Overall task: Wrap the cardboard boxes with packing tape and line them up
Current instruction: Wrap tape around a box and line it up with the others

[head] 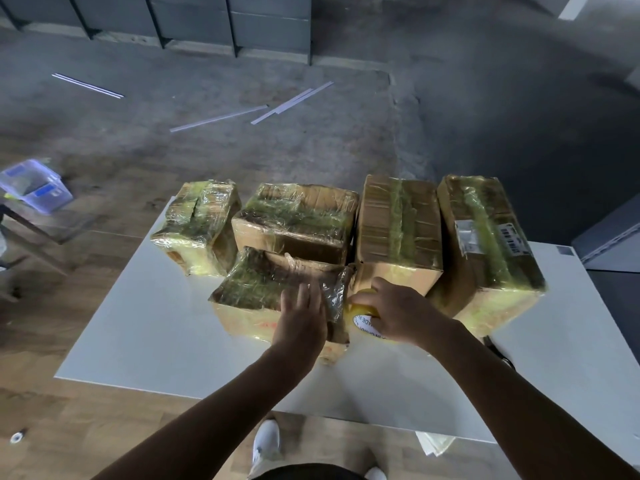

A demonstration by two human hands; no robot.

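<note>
A tape-wrapped cardboard box (263,292) sits nearest me on the white table (145,327). My left hand (301,317) lies flat with straight fingers on its top right corner, pressing a strip of clear tape down. Just right of that box, my right hand (394,313) grips a yellowish roll of packing tape (363,318). Behind stand more wrapped boxes: a small one (197,226) at far left, a wide one (298,220), a tall one (398,230) and a labelled one (491,244) at far right.
A clear plastic bin (31,185) rests on a low stand at left. White strips (287,102) lie on the concrete floor beyond the table. A small tape roll (16,437) lies on the wooden floor at lower left. My white shoes (266,441) show under the table's near edge.
</note>
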